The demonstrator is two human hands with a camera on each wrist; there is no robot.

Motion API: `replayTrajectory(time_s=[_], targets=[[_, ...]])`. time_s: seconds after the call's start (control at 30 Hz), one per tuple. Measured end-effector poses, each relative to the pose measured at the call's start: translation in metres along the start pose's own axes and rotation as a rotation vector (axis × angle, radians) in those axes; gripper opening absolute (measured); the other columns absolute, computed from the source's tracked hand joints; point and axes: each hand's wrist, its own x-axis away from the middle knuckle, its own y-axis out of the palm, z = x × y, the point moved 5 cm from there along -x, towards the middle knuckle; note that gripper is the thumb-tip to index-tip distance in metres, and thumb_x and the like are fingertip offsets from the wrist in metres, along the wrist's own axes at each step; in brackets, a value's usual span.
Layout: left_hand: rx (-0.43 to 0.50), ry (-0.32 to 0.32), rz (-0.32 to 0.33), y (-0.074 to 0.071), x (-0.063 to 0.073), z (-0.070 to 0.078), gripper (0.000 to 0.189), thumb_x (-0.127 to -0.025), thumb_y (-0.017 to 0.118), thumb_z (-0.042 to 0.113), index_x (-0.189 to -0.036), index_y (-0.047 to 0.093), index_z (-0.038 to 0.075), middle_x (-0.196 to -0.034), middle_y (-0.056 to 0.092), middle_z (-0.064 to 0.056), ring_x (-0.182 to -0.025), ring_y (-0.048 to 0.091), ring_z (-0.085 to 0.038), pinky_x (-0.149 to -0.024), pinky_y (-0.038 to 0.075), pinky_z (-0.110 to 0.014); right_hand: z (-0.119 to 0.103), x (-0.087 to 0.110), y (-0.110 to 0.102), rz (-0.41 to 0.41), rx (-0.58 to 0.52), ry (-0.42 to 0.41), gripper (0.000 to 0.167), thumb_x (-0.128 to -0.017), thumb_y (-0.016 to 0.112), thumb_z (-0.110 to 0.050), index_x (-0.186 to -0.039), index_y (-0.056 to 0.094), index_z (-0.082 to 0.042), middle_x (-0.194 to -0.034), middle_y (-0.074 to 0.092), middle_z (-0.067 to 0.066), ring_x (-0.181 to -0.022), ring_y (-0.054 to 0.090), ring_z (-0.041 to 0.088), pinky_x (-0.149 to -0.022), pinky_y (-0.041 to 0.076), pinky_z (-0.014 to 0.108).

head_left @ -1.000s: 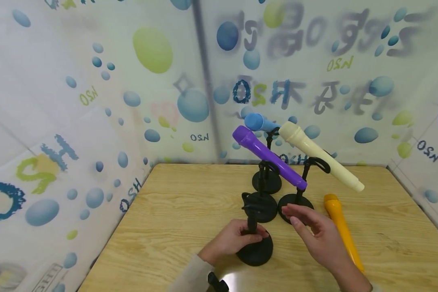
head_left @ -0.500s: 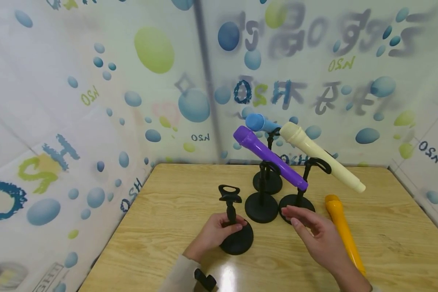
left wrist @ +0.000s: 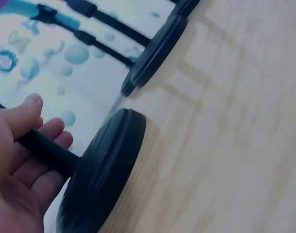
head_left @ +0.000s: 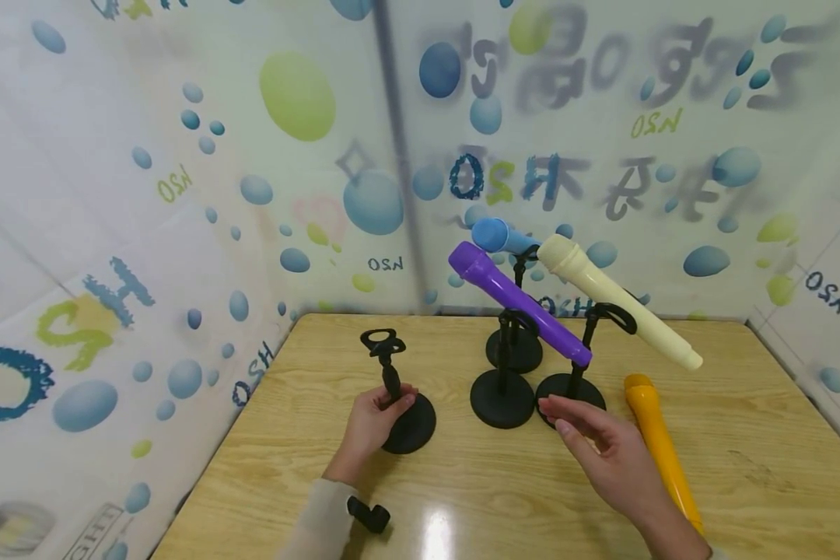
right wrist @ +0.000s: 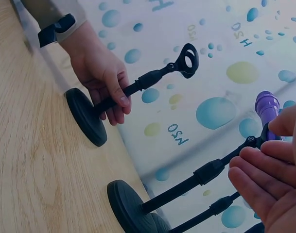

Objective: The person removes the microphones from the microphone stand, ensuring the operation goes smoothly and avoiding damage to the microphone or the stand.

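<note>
My left hand (head_left: pixel 368 426) grips the upright pole of a black microphone stand (head_left: pixel 414 429), just above its round base. The stand's clip holds no microphone. In the left wrist view the base (left wrist: pixel 106 170) is close to the tabletop; I cannot tell whether it touches. My right hand (head_left: pixel 619 459) holds nothing, its fingers loosely bent, in front of the stand that bears a cream microphone (head_left: pixel 623 303). An orange microphone (head_left: pixel 661 451) lies on the table just right of that hand. The right wrist view shows the right palm (right wrist: pixel 271 194) near the other stands.
A purple microphone (head_left: pixel 518 303) rests tilted in a stand (head_left: pixel 502 400) at mid-table. Behind it a light blue microphone (head_left: pixel 500 236) sits in another stand (head_left: pixel 525 354). The wooden table (head_left: pixel 308 467) meets patterned curtain walls (head_left: pixel 322 155) at the back and sides.
My left hand has carried the black microphone stand leftward and farther back, away from the other stands. The right hand has stayed nearly still.
</note>
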Motion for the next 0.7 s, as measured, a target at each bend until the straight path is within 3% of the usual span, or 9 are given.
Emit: replayTrajectory(time_s=[0.1,0.37,0.6,0.7], targets=[[-0.020,-0.020,0.065,-0.012,-0.006,-0.005,0.016,-0.099,0.079,0.011,-0.112,0.082,0.002,-0.111,0.084,-0.013,-0.113,0.079,-0.026,-0.104,0.061,-0.042,0.002,0.000,0.000,-0.003,-0.013,0.004,0.029,-0.108,0.063,0.000,-0.135,0.072,-0.003,-0.129,0.078,0.016,-0.115,0.070,-0.007,-0.092,0.058,0.013],[-0.069,-0.091,0.198,-0.040,-0.019,-0.015,0.023,-0.101,0.079,0.017,-0.117,0.081,0.000,-0.116,0.083,-0.014,-0.120,0.076,-0.032,-0.111,0.056,-0.051,0.016,-0.004,0.003,-0.015,-0.027,0.064,0.031,-0.106,0.066,-0.002,-0.136,0.071,-0.002,-0.129,0.078,0.018,-0.110,0.073,-0.003,-0.089,0.058,0.013],[-0.075,-0.125,0.240,-0.058,-0.023,-0.022,0.025,-0.101,0.079,0.016,-0.119,0.079,-0.001,-0.118,0.082,-0.016,-0.123,0.074,-0.036,-0.115,0.052,-0.054,0.031,-0.011,0.008,-0.060,-0.006,0.202,0.031,-0.109,0.066,-0.016,-0.137,0.072,-0.006,-0.132,0.078,0.012,-0.110,0.072,-0.001,-0.091,0.057,0.013],[-0.073,-0.136,0.251,-0.064,-0.024,-0.023,0.025,-0.100,0.079,0.016,-0.119,0.080,-0.001,-0.116,0.083,-0.016,-0.124,0.074,-0.036,-0.116,0.052,-0.053,0.036,-0.015,0.011,-0.081,0.002,0.223,0.031,-0.110,0.066,-0.021,-0.138,0.072,-0.008,-0.132,0.077,0.011,-0.112,0.074,0.006,-0.092,0.057,0.013]])
